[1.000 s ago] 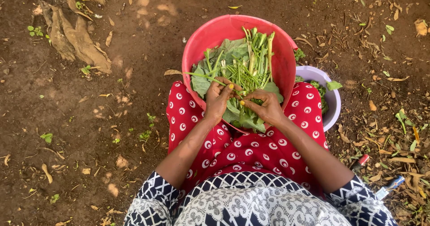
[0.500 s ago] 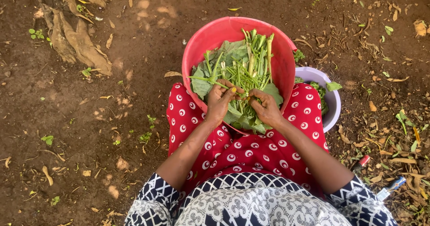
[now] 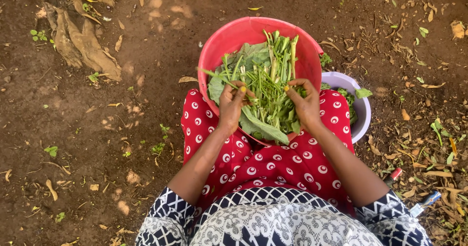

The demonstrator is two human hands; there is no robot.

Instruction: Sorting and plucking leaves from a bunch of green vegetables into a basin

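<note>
A red plastic basin [image 3: 229, 36] rests on my lap, over a red cloth with white rings [image 3: 273, 165]. It holds a heap of green leaves and long stalks [image 3: 265, 75]. My left hand [image 3: 230, 104] pinches one thin green stalk [image 3: 214, 75] that sticks out to the left over the basin's near edge. My right hand [image 3: 304, 102] grips a leaf piece at the heap's right side. The two hands are apart, one at each side of the heap.
A pale purple bowl [image 3: 363, 114] with green bits stands on the ground to the right of the basin. Tree roots [image 3: 78, 31] lie at the upper left. Brown soil with dry leaves surrounds me. A red-handled tool [image 3: 392, 175] and a blue-handled one [image 3: 424, 204] lie at the lower right.
My hands were close together over the near part of the heap. They have pulled apart, the left drawing a stalk leftward, the right moving to the right edge.
</note>
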